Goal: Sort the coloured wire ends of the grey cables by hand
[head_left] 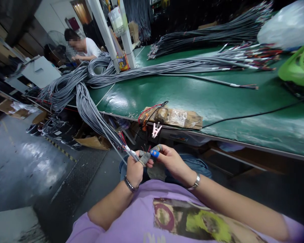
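Observation:
My left hand (136, 167) is closed around the end of a grey cable (128, 149) that hangs down from a thick bundle of grey cables (86, 101) draped over the table edge. Thin red wire ends (145, 148) stick out past my fingers. My right hand (170, 161) pinches at those wire ends with a blue finger cot and a grey one on its fingertips. Both hands are held over my lap, just below the green table (218, 98). I wear a purple shirt.
A taped wooden block (174, 117) with red and black wires and a pink clip (155, 130) sits at the table's front edge. More cable bundles (218, 62), a green fan (300, 64) and a plastic bag lie on the table. Another person (84, 47) works at far left.

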The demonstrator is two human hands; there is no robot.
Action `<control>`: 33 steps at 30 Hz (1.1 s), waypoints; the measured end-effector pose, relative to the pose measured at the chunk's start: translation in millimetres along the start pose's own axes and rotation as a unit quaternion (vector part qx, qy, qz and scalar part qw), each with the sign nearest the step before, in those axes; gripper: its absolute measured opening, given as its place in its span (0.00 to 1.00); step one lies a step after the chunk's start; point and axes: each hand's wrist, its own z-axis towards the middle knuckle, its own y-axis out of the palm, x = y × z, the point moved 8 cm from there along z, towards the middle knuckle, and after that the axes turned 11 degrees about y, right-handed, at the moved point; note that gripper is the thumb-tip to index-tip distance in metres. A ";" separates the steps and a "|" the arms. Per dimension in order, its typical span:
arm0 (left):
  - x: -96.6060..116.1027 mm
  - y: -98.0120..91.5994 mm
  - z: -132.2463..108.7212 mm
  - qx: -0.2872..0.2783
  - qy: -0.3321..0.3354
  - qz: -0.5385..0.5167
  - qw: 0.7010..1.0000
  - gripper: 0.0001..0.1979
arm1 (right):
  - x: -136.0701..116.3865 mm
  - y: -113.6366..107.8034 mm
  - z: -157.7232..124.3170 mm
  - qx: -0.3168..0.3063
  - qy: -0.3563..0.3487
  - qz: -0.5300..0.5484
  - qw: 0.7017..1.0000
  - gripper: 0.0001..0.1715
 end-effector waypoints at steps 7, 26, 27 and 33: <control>0.9 -3.0 0.6 0.021 -0.004 -0.003 1.000 0.14 | 5.3 -3.1 0.5 0.004 -0.007 0.008 1.000 0.20; 4.1 -2.5 2.4 0.003 -0.030 -0.022 0.999 0.15 | 0.5 -15.8 -3.2 -0.016 0.029 0.027 0.999 0.18; 4.2 -1.8 2.1 -0.001 -0.031 -0.019 0.999 0.15 | -1.8 -17.2 -1.8 -0.011 0.030 0.039 0.999 0.18; 6.1 4.6 -0.4 -0.026 -0.038 -0.002 0.999 0.15 | -11.9 -11.4 3.4 -0.014 0.025 0.078 0.997 0.21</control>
